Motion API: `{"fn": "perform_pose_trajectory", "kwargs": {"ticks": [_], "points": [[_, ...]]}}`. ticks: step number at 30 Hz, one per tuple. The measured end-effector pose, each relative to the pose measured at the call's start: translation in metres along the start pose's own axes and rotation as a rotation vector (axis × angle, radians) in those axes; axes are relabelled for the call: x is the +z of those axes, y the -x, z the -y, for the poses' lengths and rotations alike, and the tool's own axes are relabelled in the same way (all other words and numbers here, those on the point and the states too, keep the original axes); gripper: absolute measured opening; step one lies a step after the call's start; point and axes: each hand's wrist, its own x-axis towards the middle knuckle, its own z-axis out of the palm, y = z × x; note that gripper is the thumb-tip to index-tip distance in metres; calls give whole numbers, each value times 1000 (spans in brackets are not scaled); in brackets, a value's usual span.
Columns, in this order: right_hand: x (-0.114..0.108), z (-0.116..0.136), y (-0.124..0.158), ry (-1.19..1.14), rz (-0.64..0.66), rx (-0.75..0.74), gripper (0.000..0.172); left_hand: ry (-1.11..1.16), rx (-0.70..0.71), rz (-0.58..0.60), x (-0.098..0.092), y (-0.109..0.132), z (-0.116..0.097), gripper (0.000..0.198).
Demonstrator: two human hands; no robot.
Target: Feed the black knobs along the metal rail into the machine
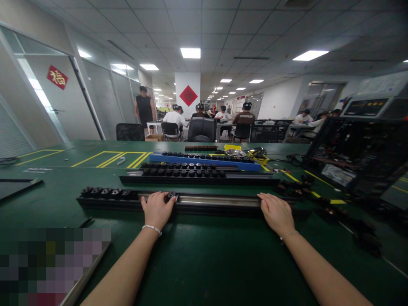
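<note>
A long black rail (pixel 216 205) with a shiny metal strip lies across the green table in front of me. Several small black blocks (pixel 110 193) sit in a row at its left end. My left hand (pixel 157 209) is closed over the rail, its fingers and thumb at a single black block (pixel 173 196) that is partly hidden by the hand. Further right, my right hand (pixel 278 213) grips the rail near its right end, fingers bent over the far side. The undersides of both hands are hidden.
Behind lie another black rail with blocks (pixel 197 180) and a blue tray (pixel 248 165) of blocks. Dark loose parts (pixel 357 229) lie at right, before a large open black case (pixel 357 148). A blurred-out object (pixel 63 267) is at front left. People sit at far tables.
</note>
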Motion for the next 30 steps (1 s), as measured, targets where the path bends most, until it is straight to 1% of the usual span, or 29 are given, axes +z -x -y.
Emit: {"fn": "perform_pose_trajectory", "kwargs": {"ticks": [6,12,20,30], "points": [[0,1,0,4,9,11,41,4,13,4,-1,1,-3,38],[4,-1,0,-9,-32,-12,39,8,25,1,0,3,-6,37],[12,-7,0,-29,-62,-27,40,-2,53,-21,2,5,-5,38],[10,-7,-1,-41,-56,-23,40,-11,68,-41,6,4,-3,38]]}}
